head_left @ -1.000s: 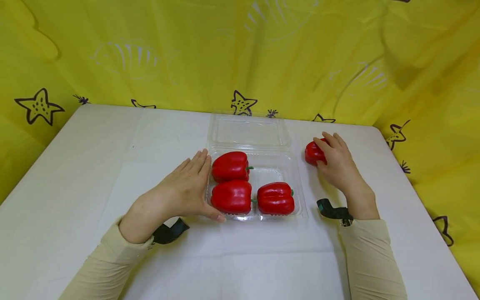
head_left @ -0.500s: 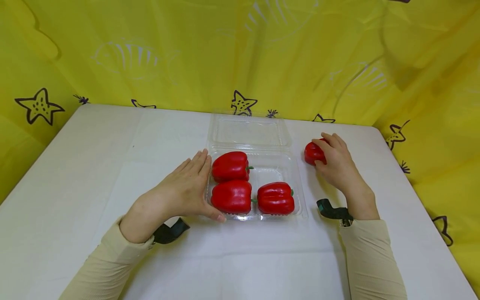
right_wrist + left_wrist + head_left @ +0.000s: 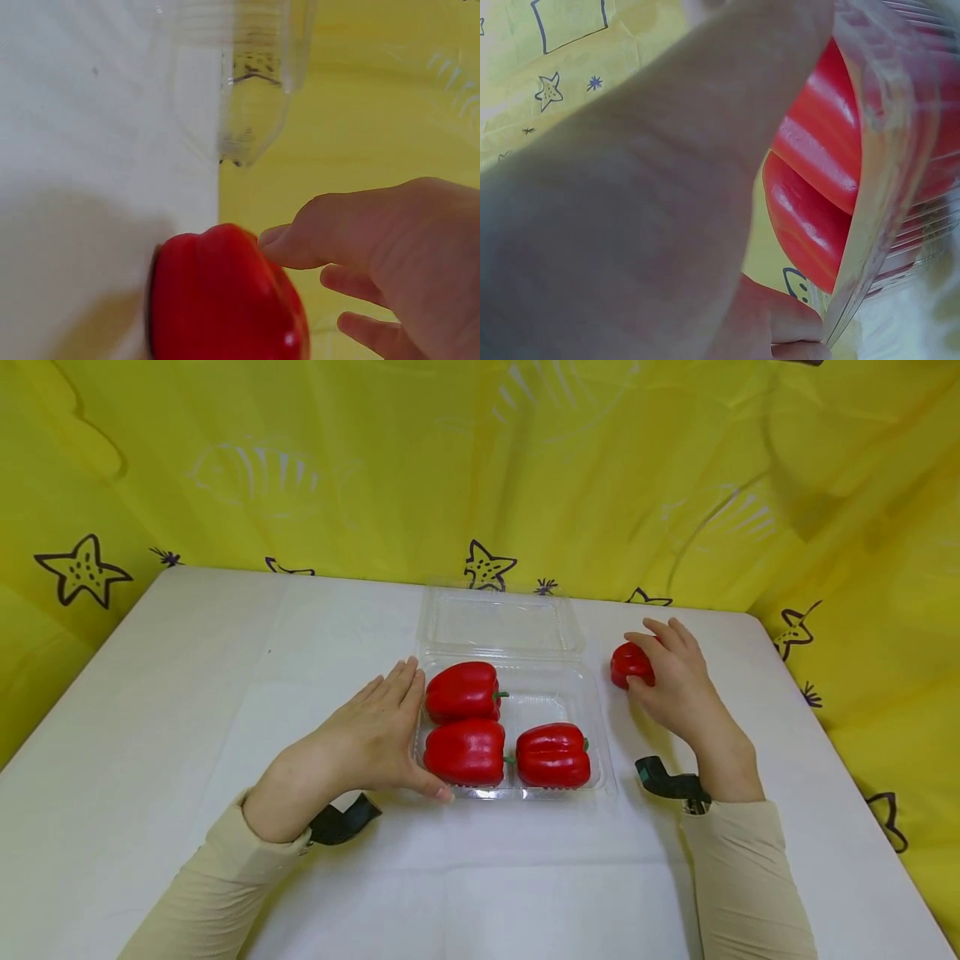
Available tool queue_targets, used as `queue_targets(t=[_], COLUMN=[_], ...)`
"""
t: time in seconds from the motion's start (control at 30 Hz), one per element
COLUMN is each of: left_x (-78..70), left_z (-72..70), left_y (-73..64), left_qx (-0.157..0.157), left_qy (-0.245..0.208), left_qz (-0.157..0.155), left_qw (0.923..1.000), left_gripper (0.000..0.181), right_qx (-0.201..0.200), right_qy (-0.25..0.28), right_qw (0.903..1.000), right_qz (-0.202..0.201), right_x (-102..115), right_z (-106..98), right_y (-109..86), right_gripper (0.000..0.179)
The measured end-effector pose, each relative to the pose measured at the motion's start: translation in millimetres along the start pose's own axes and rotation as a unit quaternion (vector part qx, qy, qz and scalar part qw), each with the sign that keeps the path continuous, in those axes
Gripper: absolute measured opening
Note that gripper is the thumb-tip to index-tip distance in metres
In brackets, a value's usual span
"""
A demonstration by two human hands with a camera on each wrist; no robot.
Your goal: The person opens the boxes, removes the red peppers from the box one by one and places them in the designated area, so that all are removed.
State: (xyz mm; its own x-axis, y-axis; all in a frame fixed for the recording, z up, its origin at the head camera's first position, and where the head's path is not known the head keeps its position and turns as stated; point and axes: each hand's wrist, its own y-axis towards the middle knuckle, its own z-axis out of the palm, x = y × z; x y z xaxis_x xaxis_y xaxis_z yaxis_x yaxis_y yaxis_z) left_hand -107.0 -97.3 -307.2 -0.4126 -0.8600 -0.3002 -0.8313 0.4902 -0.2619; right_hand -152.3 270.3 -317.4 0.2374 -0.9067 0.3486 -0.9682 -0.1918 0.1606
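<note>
In the head view, my left hand [image 3: 367,735] lies with straight fingers along the left side of a clear plastic clamshell container [image 3: 600,760], its thumb at the front rim. The container holds three red bell peppers: one at back left [image 3: 461,692], one at front left [image 3: 465,752] and one at front right [image 3: 553,755]. My right hand [image 3: 678,681] is over another red bell pepper [image 3: 628,665], right of the container. In the right wrist view, the thumb tip meets this bell pepper's [image 3: 225,300] edge, while two other fingertips [image 3: 352,285] stand apart from it.
The container's clear lid [image 3: 498,622] lies folded back toward the far edge of the white-covered table [image 3: 487,893]. A yellow curtain [image 3: 375,468] with sea-creature prints hangs behind and along both sides. A dark wrist mount [image 3: 667,779] juts out below the right hand.
My right hand's fingers have lifted and spread a little, showing more space around the bell pepper outside the container. My left hand and the bell peppers in the container stay put.
</note>
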Motion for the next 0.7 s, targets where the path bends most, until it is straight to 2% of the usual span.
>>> queue_targets(t=[0.4,0.7], left_x=[-0.1,0.0], left_z=[-0.2,0.1], left_y=[0.3,0.0], left_qx=[-0.005,-0.004], left_qy=[0.002,-0.002], left_qz=[0.002,0.004], left_qw=[1.0000,1.0000], left_gripper=[0.138,0.138], right_qx=[-0.018,0.007], right_qy=[0.028,0.038], right_qw=[0.9989,0.9986], right_qz=[-0.033,-0.037], right_x=[24.4,44.6], right_z=[-17.2,-25.3], right_y=[-5.9,-13.0], right_gripper=[0.049,0.049])
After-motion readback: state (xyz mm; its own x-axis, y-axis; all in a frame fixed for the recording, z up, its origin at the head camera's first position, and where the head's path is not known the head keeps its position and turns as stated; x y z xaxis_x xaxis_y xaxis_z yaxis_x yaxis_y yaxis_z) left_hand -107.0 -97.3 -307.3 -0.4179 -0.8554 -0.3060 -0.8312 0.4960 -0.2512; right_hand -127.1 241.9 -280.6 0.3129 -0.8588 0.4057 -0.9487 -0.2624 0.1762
